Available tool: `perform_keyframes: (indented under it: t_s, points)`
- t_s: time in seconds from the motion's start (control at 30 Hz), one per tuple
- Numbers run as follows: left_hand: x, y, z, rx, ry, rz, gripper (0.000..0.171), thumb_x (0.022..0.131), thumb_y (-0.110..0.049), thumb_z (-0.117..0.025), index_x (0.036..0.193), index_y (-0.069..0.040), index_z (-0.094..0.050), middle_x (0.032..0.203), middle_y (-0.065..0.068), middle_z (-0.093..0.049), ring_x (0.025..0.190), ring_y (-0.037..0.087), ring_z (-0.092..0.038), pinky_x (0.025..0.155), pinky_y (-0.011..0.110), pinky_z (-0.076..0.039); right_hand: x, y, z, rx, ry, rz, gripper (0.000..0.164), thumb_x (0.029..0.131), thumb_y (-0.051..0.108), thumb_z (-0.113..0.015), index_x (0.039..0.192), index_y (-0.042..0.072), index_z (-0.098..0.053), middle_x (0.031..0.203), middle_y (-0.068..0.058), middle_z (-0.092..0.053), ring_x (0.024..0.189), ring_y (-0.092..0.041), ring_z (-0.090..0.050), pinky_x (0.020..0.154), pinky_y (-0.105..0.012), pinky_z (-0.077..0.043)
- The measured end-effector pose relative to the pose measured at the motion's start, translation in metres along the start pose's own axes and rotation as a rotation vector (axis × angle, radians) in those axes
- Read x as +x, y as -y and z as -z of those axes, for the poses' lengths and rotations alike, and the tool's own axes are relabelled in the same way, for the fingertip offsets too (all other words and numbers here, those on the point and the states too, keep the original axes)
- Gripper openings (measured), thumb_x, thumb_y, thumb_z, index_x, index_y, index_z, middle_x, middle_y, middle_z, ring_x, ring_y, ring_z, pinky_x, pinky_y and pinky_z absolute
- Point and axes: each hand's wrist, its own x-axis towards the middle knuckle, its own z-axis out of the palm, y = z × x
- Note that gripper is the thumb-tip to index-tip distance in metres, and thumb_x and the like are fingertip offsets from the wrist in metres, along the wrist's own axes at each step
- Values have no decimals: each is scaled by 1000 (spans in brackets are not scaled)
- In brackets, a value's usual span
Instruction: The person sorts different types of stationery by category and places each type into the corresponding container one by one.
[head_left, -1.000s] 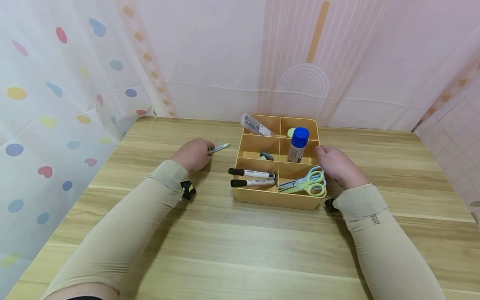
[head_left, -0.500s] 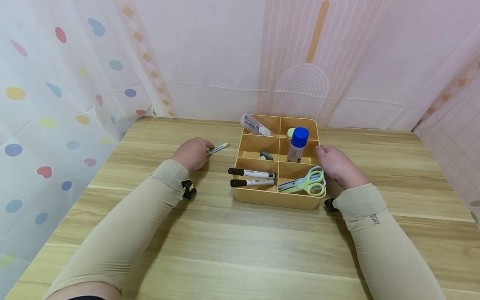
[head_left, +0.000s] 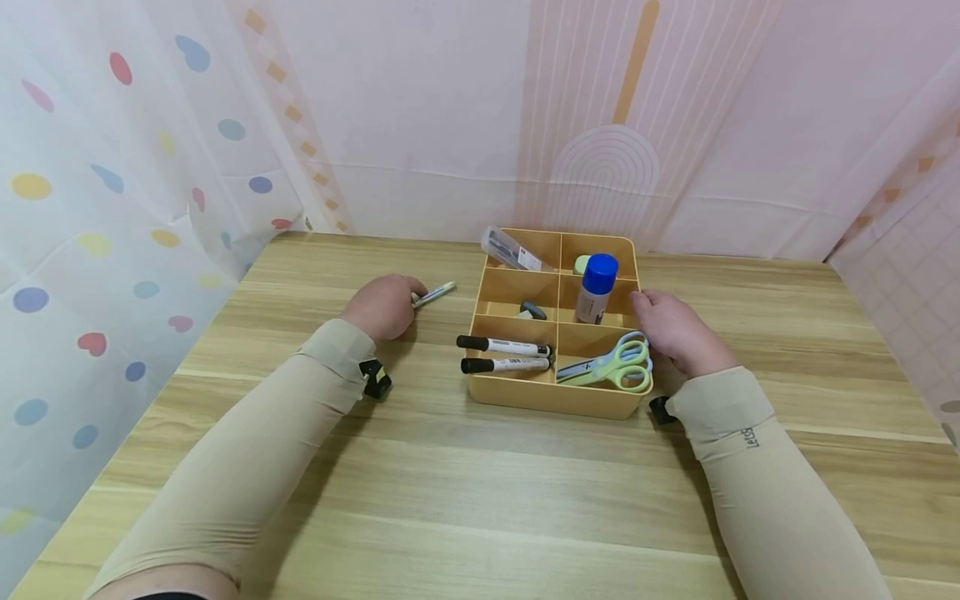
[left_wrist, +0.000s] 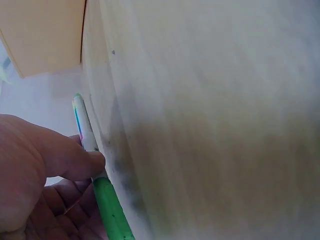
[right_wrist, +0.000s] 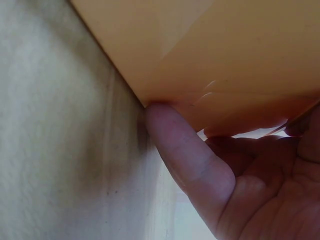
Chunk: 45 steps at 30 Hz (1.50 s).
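Observation:
My left hand (head_left: 382, 307) pinches a green-and-white pen (left_wrist: 86, 122) low over the table, left of the tan divided desk organizer (head_left: 555, 402). In the left wrist view the thumb presses on the barrel, its green part runs below, and the other fingers curl behind. On the organizer's right side my right hand (head_left: 678, 332) rests against the outer wall. The right wrist view has one straight finger (right_wrist: 185, 142) touching that wall low down by the table. The other fingers there are partly hidden.
Inside the organizer are two black-capped markers (head_left: 513, 347), scissors (head_left: 626, 363), a blue-capped glue stick (head_left: 596, 292), a dark eraser-like piece (head_left: 533, 311), a clear case (head_left: 513, 248) and a pale green item (head_left: 581, 265). A patterned curtain (head_left: 420, 125) hangs behind the wooden table (head_left: 480, 500).
The pen's far end has shifted slightly left and away in my left hand. My right hand and the organizer stay where they were.

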Motion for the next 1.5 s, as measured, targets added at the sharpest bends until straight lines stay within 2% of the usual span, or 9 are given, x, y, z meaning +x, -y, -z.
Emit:
perform_keyframes:
  t_s: [0.13,0.4,0.57,0.77,1.0,1.17,1.33,1.5]
  points:
    - [-1,-1,4,-4,-10,4,42,100,-3,-55,140,-9,-66,130,18,-71,100,31,-64,94,50,-56,0,1,1,1,4,-4,64,114,41,-19,152,-4,-45,139,-25,-53,123,-40,-48,112,-57,-41]
    - [-4,-3,11,-26,-28,5,46,99,-2,-53,143,-11,-64,125,18,-72,91,30,-62,82,44,-55,0,2,0,1,16,-11,66,114,41,-18,156,-4,-40,154,-28,-48,131,-40,-45,122,-63,-34]
    - [-8,-4,14,-59,-42,-18,43,101,-3,-56,143,-8,-64,127,19,-70,99,31,-63,86,45,-54,1,2,0,-4,15,-15,66,114,42,-18,155,-4,-41,153,-27,-47,132,-40,-45,122,-62,-34]
    - [-15,-8,21,-50,-79,-65,43,99,-2,-56,141,-6,-65,122,18,-70,103,31,-62,92,48,-54,1,1,0,6,16,-15,66,114,43,-17,154,-4,-42,144,-26,-51,126,-39,-47,115,-58,-40]
    - [-25,-20,32,-30,-82,-94,44,98,-1,-52,139,-7,-67,122,17,-72,106,32,-61,94,50,-53,1,1,0,-4,11,-7,65,114,43,-18,150,-4,-45,133,-24,-54,120,-39,-49,105,-53,-44]
    - [-33,-31,38,-32,-91,-140,45,96,0,-52,137,-7,-69,119,15,-74,107,31,-62,97,50,-53,1,1,0,2,15,-11,66,114,43,-17,153,-4,-42,146,-26,-50,127,-40,-46,116,-59,-40]
    - [-45,-43,43,-31,-83,-184,44,96,1,-51,136,-7,-70,125,14,-73,109,30,-62,98,48,-53,0,1,0,8,16,-11,65,114,42,-17,154,-4,-42,145,-26,-50,126,-40,-46,115,-59,-39]
    - [-56,-56,46,2,-81,-238,43,97,1,-51,134,-8,-71,123,13,-73,105,29,-63,93,45,-54,0,2,0,10,17,-16,66,114,42,-17,157,-3,-38,150,-27,-48,129,-41,-45,119,-61,-37]
